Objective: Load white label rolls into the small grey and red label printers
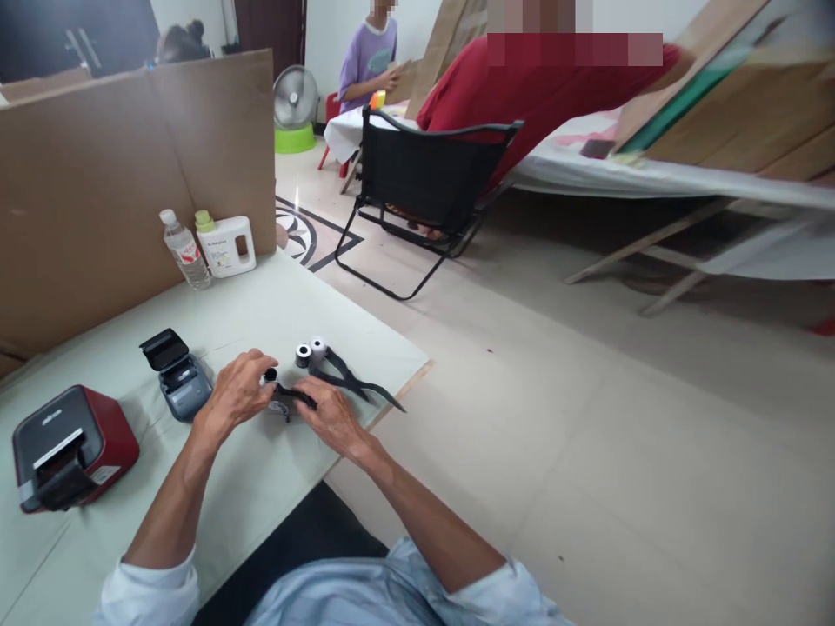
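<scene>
My left hand (238, 391) has its fingers closed round a small roll of black strip (270, 376), held just above the pale table cover. At the loose black end of that strip, my right hand (330, 417) pinches with its fingertips. Something small and clear or shiny (279, 407) lies under the roll, too small to make out. Beyond my right hand rest two more small rolls, one with a dark wound strip (303, 355) and one whitish (317, 348). Their black tails (365, 385) cross and reach past the table's edge. Left of my left hand stands a small grey label printer (187, 387), lid raised.
A red and black printer (78, 448) sits at the left. A water bottle (186, 248) and a white jug (226, 248) stand against a cardboard panel (130, 174). Past the table's right edge are a folding chair (434, 169), a person in red (522, 96) and another in purple (371, 56).
</scene>
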A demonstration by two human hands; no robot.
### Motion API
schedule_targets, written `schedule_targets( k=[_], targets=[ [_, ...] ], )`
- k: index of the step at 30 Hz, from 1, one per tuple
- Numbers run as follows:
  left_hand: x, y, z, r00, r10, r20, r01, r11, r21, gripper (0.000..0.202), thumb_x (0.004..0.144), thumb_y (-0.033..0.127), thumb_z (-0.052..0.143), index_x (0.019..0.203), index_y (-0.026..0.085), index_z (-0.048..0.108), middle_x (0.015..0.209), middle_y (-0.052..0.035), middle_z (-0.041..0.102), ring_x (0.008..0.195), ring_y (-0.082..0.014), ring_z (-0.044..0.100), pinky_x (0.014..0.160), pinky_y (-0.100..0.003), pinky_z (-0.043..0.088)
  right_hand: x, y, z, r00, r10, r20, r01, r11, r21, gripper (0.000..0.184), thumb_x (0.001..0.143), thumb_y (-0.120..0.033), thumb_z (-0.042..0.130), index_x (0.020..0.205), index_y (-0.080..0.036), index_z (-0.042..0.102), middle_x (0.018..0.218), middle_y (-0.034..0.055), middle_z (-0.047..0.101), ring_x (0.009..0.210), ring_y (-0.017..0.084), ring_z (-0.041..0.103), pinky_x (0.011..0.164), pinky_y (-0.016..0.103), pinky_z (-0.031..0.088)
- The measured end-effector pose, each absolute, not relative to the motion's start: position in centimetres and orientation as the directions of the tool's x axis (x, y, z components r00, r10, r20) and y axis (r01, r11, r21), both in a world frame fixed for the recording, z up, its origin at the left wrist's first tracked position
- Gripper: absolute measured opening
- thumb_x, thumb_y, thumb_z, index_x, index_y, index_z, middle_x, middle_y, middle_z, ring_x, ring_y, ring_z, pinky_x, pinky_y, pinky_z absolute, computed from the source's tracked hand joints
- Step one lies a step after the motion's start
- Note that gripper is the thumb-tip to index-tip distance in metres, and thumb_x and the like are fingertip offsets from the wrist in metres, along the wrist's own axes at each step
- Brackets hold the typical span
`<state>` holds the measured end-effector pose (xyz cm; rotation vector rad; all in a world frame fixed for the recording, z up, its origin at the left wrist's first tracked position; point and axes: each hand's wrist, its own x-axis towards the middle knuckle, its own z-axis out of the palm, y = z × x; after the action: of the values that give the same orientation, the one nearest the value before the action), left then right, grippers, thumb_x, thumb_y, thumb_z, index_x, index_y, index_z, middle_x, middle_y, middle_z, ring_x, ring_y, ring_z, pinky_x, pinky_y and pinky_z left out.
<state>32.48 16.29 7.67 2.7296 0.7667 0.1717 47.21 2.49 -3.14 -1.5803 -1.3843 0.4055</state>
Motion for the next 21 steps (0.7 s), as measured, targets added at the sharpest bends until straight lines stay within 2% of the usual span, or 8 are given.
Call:
schedule_targets(
  k=[3, 8, 14, 16, 21],
  targets=[
    [33.7, 16.3, 6.8, 0.848, 0.529, -0.022, 0.516, -0.816, 0.263, 0.031, 0.087, 0.013, 0.064, 0.113, 0.026, 0.075, 0.114, -0.0077, 0.074, 0.110, -0.0285, 0.070, 0.092, -0.039, 0.055, 47.3, 2.6, -2.9, 0.321, 0.882, 0.346, 0.567, 0.114, -0.816, 0.024, 0.096, -0.017, 0.055, 0.102, -0.022, 0.077, 0.101, 0.0058, 0.076, 0.093, 0.021, 0.072, 0.089, 0.035, 0.058],
    [33.4, 16.8, 5.9, 0.854, 0.520, 0.036, 0.491, -0.825, 0.279, 0.026, 0.085, 0.011, 0.061, 0.100, 0.025, 0.077, 0.101, -0.0064, 0.075, 0.096, -0.0252, 0.071, 0.085, -0.034, 0.055, 47.1, 2.8, -1.8, 0.340, 0.855, 0.392, 0.551, 0.157, -0.820, 0.022, 0.099, -0.022, 0.054, 0.098, -0.022, 0.076, 0.095, 0.0063, 0.076, 0.086, 0.023, 0.071, 0.081, 0.035, 0.057],
    [30.4, 17.7, 8.0, 0.797, 0.561, 0.223, 0.439, -0.792, 0.424, 0.034, 0.092, 0.010, 0.057, 0.118, 0.021, 0.076, 0.109, -0.0089, 0.073, 0.099, -0.0232, 0.070, 0.092, -0.036, 0.055, 45.9, 4.6, 1.3, 0.342, 0.804, 0.486, 0.528, 0.264, -0.808, 0.018, 0.100, -0.024, 0.057, 0.103, -0.021, 0.075, 0.100, 0.0082, 0.077, 0.091, 0.023, 0.071, 0.084, 0.035, 0.056],
    [28.9, 18.0, 8.9, 0.768, 0.576, 0.281, 0.409, -0.778, 0.477, 0.033, 0.093, 0.011, 0.056, 0.116, 0.020, 0.076, 0.106, -0.0088, 0.073, 0.096, -0.0219, 0.069, 0.091, -0.036, 0.055, 45.1, 5.3, 2.4, 0.337, 0.797, 0.502, 0.483, 0.311, -0.818, 0.017, 0.099, -0.023, 0.058, 0.104, -0.021, 0.074, 0.101, 0.0080, 0.076, 0.092, 0.022, 0.071, 0.081, 0.033, 0.056],
    [25.0, 18.4, 9.5, 0.694, 0.648, 0.315, 0.410, -0.714, 0.568, 0.027, 0.089, 0.013, 0.059, 0.107, 0.020, 0.078, 0.093, -0.0060, 0.070, 0.078, -0.0171, 0.064, 0.075, -0.031, 0.055, 42.6, 6.6, 3.5, 0.318, 0.823, 0.470, 0.320, 0.373, -0.871, 0.017, 0.098, -0.023, 0.059, 0.099, -0.021, 0.076, 0.097, 0.0067, 0.075, 0.087, 0.019, 0.070, 0.072, 0.028, 0.056]
  ],
)
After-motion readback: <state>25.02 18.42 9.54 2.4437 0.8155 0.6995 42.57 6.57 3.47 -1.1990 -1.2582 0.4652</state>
